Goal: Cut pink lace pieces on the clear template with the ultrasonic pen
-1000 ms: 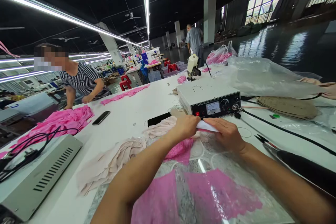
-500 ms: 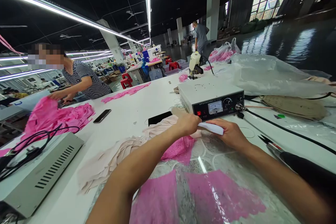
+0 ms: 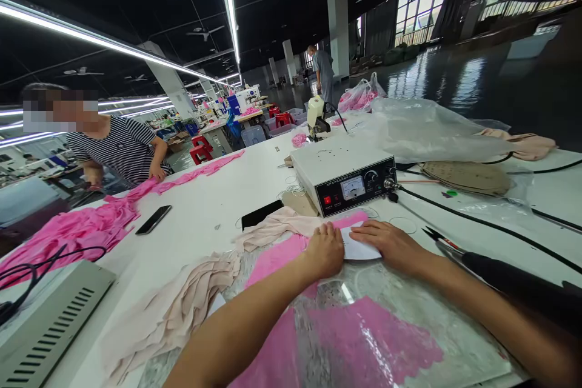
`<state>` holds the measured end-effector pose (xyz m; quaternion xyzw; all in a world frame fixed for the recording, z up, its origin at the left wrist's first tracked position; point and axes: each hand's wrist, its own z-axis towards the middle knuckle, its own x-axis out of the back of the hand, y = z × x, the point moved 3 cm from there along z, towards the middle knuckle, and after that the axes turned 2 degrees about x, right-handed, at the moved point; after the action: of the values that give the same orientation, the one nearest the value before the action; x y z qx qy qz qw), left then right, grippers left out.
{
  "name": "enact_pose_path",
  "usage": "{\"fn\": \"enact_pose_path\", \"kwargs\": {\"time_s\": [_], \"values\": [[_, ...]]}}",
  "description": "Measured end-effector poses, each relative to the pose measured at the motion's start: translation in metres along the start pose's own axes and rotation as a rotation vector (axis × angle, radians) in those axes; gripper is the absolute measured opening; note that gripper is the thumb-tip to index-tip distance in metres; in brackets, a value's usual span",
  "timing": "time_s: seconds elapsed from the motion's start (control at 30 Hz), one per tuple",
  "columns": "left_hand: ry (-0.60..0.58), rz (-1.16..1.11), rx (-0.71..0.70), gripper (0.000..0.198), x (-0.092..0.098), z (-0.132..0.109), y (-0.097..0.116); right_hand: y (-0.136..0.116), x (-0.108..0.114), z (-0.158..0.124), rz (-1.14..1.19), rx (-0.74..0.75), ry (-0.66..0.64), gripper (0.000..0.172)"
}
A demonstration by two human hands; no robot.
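A white paper-like piece [image 3: 359, 247] lies over pink fabric [image 3: 277, 257] on a clear plastic-covered board [image 3: 477, 345]. My left hand [image 3: 325, 251] is at the left edge of the piece, its fingers bent and close together on it. With fingers stretched out, my right hand [image 3: 388, 244] rests flat on the right part of the same piece. Beige fabric [image 3: 282, 224] touches the pink fabric behind my left hand. Stacked beige pieces [image 3: 177, 309] lie left of my left forearm. More pink shapes [image 3: 377, 339] show at the board's near part.
Behind my hands stands a control box [image 3: 345, 176] with a dial and cable. Nippers or scissors [image 3: 448, 241] lie right, a black phone [image 3: 153, 220] left. Another grey box [image 3: 59, 327] is near left. A person in stripes [image 3: 120, 148] handles pink fabric [image 3: 82, 230] across the table.
The white piece was raised and bent between my hands; now it lies flat on the pink fabric. My right fingers have spread out. The other person's hands have moved apart along the pink fabric.
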<state>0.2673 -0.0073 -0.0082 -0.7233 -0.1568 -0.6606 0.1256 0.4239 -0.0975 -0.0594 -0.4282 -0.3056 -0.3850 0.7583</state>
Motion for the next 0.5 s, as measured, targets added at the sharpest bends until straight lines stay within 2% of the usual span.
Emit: {"fn": "enact_pose_path", "kwargs": {"time_s": [0.1, 0.17, 0.3, 0.5], "values": [[-0.076, -0.041, -0.016, 0.082, 0.000, -0.006, 0.000, 0.004, -0.002, 0.003, 0.027, -0.027, 0.000, 0.027], [-0.106, -0.076, -0.018, 0.089, -0.001, -0.011, -0.001, 0.004, -0.003, 0.003, 0.050, -0.047, 0.009, 0.029], [-0.098, -0.123, -0.012, 0.085, -0.004, -0.018, -0.004, -0.002, -0.004, 0.001, 0.105, -0.113, 0.073, 0.032], [0.028, -0.128, -0.080, 0.068, -0.003, -0.018, -0.003, -0.001, 0.006, -0.005, 0.165, -0.283, 0.270, 0.033]]}}
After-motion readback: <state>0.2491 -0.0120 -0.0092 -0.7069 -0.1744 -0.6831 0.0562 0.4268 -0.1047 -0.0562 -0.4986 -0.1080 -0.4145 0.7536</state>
